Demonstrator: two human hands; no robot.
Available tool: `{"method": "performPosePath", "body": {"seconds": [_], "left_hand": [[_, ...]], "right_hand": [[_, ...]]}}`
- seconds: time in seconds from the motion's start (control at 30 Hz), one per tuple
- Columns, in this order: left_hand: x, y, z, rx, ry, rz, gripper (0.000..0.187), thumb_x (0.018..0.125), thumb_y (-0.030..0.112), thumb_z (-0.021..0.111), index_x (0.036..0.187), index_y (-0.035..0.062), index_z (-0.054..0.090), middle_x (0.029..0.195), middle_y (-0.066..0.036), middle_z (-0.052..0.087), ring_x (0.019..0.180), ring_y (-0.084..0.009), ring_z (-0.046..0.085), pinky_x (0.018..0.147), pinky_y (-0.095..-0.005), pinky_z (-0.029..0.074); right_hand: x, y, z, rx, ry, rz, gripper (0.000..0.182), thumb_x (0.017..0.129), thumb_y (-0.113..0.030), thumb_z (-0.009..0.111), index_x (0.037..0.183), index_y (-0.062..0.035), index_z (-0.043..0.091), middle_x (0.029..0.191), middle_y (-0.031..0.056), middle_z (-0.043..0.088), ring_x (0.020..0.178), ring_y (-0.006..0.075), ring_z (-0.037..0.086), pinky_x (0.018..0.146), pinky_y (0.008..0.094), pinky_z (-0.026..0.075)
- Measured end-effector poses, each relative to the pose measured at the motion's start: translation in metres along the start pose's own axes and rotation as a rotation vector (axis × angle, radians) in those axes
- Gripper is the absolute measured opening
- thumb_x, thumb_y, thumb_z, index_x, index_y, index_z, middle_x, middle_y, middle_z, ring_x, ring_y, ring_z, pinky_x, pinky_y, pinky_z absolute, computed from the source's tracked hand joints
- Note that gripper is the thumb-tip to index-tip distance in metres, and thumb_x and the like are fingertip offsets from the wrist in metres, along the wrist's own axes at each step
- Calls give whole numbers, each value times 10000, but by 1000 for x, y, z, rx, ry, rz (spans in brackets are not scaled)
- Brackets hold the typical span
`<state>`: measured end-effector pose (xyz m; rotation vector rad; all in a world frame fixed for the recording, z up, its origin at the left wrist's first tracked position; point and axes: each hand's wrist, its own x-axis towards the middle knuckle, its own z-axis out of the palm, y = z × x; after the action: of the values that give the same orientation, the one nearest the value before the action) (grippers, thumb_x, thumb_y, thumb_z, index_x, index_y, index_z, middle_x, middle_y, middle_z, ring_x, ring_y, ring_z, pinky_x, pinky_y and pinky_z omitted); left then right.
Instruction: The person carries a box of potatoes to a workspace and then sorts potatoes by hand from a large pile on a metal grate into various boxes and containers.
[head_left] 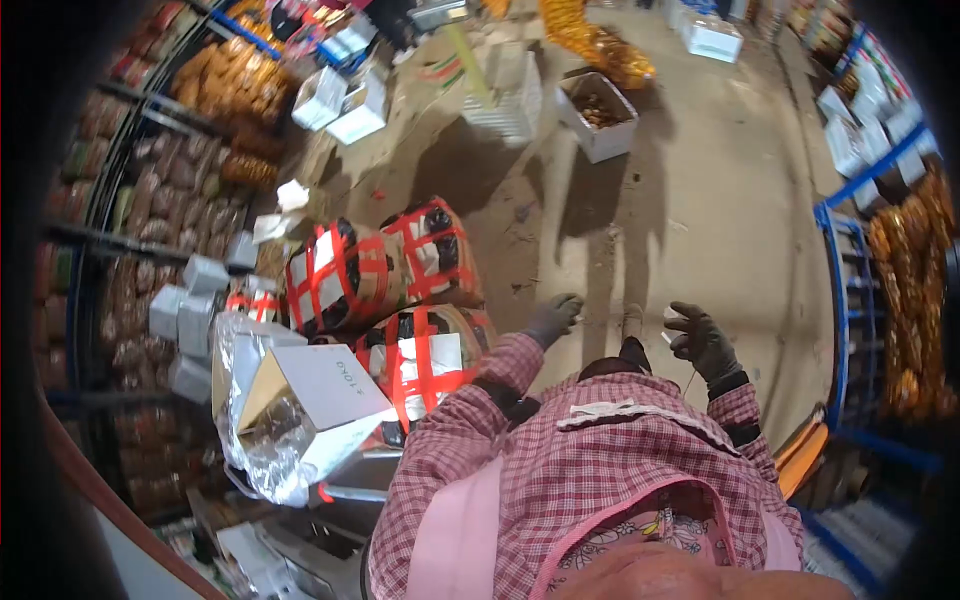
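Head view: gloved L hand [552, 319], fingers loosely curled, grip can't be told; red-taped parcels [424, 362] nearby, approx. 9 o'clock. Gloved R hand [706, 347], part-closed, pinching sm. white item [670, 315] at its 10 o'clock. White carton [606, 147] w/ brown contents, 11 o'clock of R hand.

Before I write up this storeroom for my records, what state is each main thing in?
Left hand: gloved, fingers curled.
Right hand: gloved, fingers bent, small white item at the fingertips.
Carton: open, flap out.
Packages: bound with red tape.
Floor box: open, brown pieces inside.
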<state>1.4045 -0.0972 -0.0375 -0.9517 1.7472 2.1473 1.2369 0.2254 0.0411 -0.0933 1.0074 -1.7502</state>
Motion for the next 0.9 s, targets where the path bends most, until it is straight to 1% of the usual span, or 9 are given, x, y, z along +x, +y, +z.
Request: {"method": "performPosePath", "body": {"seconds": [0.07, 0.17, 0.3, 0.37, 0.47, 0.53, 0.67, 0.73, 0.9], "left_hand": [[28, -32, -46, 96, 135, -104, 349, 991, 365, 587, 1236, 123, 642, 898, -38, 628, 798, -156, 606, 662, -307, 521], [42, -103, -108, 964, 243, 302, 313, 949, 295, 618, 1169, 75, 643, 886, -122, 674, 760, -271, 668, 654, -389, 546], [42, -170, -159, 347, 300, -185, 208, 980, 281, 559, 987, 97, 656, 813, -31, 603, 639, -165, 573, 570, -300, 491], [18, -157, -144, 63, 340, -243, 202, 976, 283, 567, 972, 101, 654, 788, -25, 602, 629, -165, 573, 567, -309, 494], [-2, -90, -106, -439, 636, -385, 206, 972, 296, 569, 956, 109, 652, 739, -18, 589, 600, -164, 561, 558, -318, 490], [11, -96, -104, -608, 758, -529, 227, 970, 317, 572, 977, 104, 649, 749, -38, 606, 605, -185, 575, 571, -343, 500], [50, -56, -126, -745, 726, -659, 261, 967, 276, 569, 1097, 59, 635, 812, -101, 619, 666, -251, 602, 581, -404, 497], [80, -65, -160, -1016, 629, -560, 248, 965, 272, 572, 1080, 63, 641, 789, -89, 604, 655, -239, 588, 571, -393, 486], [144, -14, -295, -949, 660, -432, 219, 964, 253, 571, 1051, 71, 658, 786, -72, 624, 648, -215, 603, 562, -365, 497]], "right_hand": [[44, -26, -27, 17, -18, 98, 589, 1011, -481, 539, 1450, -93, 474, 1162, 111, 657, 784, 189, 668, 661, 315, 521], [109, -73, -37, -4, -38, 200, 509, 1022, -390, 539, 1404, -56, 505, 1154, 133, 670, 811, 223, 697, 695, 343, 570], [219, -126, -25, -88, -71, 328, 417, 1041, -294, 512, 1361, -29, 534, 1116, 145, 687, 824, 240, 713, 710, 345, 595], [273, -135, -16, -89, -150, 374, 404, 1040, -281, 506, 1350, -24, 543, 1101, 141, 691, 816, 244, 716, 710, 343, 599], [349, -143, 16, -165, -235, 472, 387, 1034, -249, 491, 1340, -21, 554, 1079, 124, 703, 788, 231, 720, 716, 349, 611], [392, -143, 46, -195, -288, 525, 386, 1032, -239, 484, 1343, -23, 555, 1077, 117, 706, 780, 220, 721, 722, 351, 614], [481, -135, 102, -249, -424, 617, 378, 1023, -252, 508, 1318, -28, 584, 1064, 110, 716, 795, 204, 722, 737, 361, 622], [525, -136, 125, -288, -432, 616, 380, 1027, -290, 533, 1298, -34, 606, 1065, 104, 718, 803, 205, 720, 745, 377, 624], [646, -168, 206, -397, -388, 576, 388, 1024, -313, 546, 1283, -34, 619, 1077, 105, 711, 795, 227, 715, 724, 384, 622]]}}
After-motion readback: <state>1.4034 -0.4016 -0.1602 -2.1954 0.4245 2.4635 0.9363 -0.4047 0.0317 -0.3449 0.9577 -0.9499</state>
